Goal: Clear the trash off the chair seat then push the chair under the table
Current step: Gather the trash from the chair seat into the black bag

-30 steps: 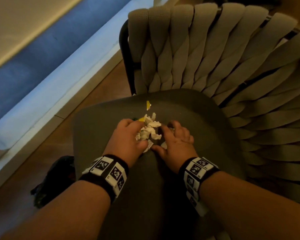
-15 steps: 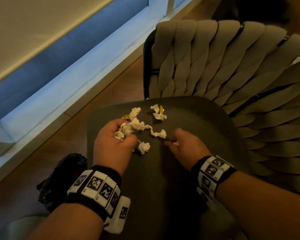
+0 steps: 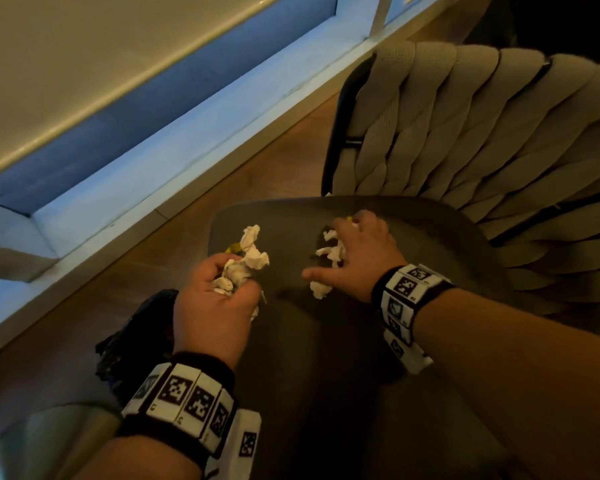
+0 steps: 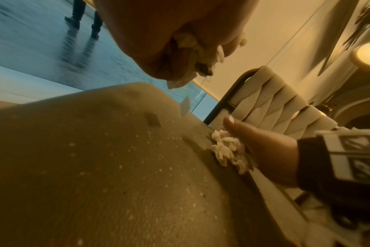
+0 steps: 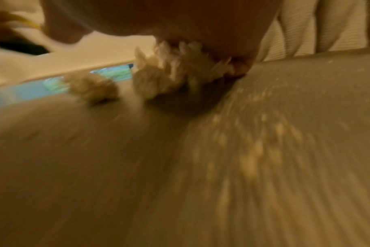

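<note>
A dark grey chair seat [image 3: 326, 341] carries crumpled white paper scraps. My left hand [image 3: 232, 282] is near the seat's left edge, fingers curled round a bunch of scraps [image 3: 248, 259] with a yellow bit [image 3: 234, 247] in it. In the left wrist view this left hand [image 4: 190, 50] is just above the seat [image 4: 95, 167] with the scraps [image 4: 188, 41] in its palm. My right hand [image 3: 347, 251] lies spread over the other scraps [image 3: 331, 252], thumb stretched out left. The right wrist view, blurred, shows scraps [image 5: 169, 75] bunched under the right hand [image 5: 201, 41].
The woven beige backrest [image 3: 465, 133] rises behind the seat. A black bag [image 3: 136, 334] lies on the wooden floor [image 3: 257, 168] left of the chair, below a window ledge [image 3: 153, 168]. Fine crumbs [image 4: 158, 168] dot the seat. A small scrap [image 3: 326, 194] sits at its back edge.
The two hands have drawn apart. My left hand has pulled a bunch of scraps toward the seat's left edge, and my right hand has reached forward over the remaining ones.
</note>
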`<act>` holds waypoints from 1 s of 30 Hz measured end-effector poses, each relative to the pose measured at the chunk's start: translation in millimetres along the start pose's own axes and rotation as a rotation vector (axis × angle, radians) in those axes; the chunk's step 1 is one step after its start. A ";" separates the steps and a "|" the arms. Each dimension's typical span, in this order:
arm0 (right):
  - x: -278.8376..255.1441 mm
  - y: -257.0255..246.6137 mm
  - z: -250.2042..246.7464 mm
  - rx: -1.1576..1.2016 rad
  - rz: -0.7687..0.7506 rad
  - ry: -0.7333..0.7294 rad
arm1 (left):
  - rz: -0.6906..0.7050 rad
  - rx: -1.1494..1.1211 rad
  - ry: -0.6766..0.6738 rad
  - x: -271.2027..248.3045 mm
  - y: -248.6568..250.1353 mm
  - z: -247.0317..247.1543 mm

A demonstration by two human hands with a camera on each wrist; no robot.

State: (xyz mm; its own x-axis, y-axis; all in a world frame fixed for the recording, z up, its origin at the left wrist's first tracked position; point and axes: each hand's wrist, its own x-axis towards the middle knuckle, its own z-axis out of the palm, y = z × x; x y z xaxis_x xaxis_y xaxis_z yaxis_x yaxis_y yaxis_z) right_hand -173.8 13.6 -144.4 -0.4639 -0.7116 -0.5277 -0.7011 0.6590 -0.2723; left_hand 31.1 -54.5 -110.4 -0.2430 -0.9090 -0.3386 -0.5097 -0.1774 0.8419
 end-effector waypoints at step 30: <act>-90.5 -110.2 82.6 0.475 -0.272 -0.081 | -0.922 -0.334 0.170 66.7 -229.8 -106.1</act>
State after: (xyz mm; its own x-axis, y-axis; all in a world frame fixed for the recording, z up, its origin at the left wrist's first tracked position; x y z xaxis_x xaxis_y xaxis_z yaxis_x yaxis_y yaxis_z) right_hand -9.8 25.6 -133.2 -0.2440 -0.8629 -0.4426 -0.4599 0.5048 -0.7305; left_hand 219.7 -114.4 -281.8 0.2664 -0.3997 -0.8771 -0.1748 -0.9149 0.3638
